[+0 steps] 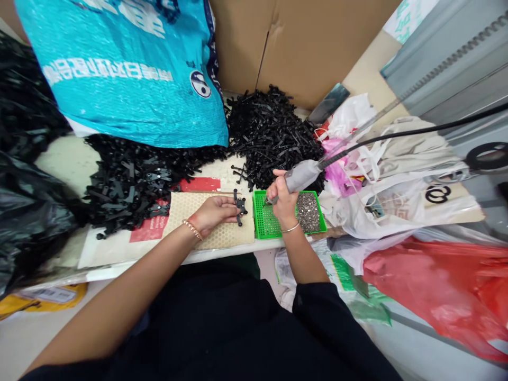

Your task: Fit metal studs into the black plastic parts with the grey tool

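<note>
My left hand pinches a small black plastic part with arms above a tan honeycomb-textured mat. In my right hand is a grey electric screwdriver, with a black cable running from its rear to the upper right. Its tip points down and left over a green perforated tray. Small metal screws fill the tray's right side, partly hidden by my right wrist.
Black plastic parts lie in a left heap and a back heap. A blue bag stands behind. A phone, white plastic bags and a red bag are to the right. A coiled hanging spring crosses the upper right.
</note>
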Available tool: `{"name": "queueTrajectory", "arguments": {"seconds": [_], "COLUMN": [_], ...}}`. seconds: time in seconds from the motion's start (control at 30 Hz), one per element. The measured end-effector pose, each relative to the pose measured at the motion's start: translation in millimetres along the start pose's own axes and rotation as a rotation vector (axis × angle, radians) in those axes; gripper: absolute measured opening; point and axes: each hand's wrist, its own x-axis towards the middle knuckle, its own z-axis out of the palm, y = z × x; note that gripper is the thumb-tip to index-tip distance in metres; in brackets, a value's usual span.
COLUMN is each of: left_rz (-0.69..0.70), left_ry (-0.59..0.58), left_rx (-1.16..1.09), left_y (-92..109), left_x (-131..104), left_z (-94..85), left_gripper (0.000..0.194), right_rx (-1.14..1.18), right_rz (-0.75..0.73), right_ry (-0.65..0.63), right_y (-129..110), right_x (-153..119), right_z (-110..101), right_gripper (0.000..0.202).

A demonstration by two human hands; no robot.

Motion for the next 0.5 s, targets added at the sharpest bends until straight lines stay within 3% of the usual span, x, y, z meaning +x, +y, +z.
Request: {"name": "queueTrajectory", "arguments": {"seconds": [0.1, 0.2, 0.37, 0.5], "left_rz": [0.006, 0.026, 0.055, 0.059], "left_ry": [-0.004, -0.032, -0.066, -0.059], "left_rx": [-0.006, -0.012, -0.016, -0.024], "left_y": [-0.9, -3.0, -5.6, -5.3], "left_x": [0.5, 1.8, 4.1, 3.9], "left_z": [-0.2, -1.9, -4.0, -3.1], "left_gripper": [0.019, 0.022, 0.027, 0.026], "right_rx": [0.071, 0.129, 0.113, 0.203], "right_rz": [-0.046, -0.057, 0.043, 0.06], "right_ry": [0.044, 0.009, -0.05, -0.061], "right_y": [-19.8, -32.6, -25.9, -17.8], "right_x": [-0.8, -7.2, -18.4, -18.0], "right_z": [9.3, 26.9, 55.7, 61.4], "right_gripper": [0.046, 0.046, 0.052, 0.049]}}
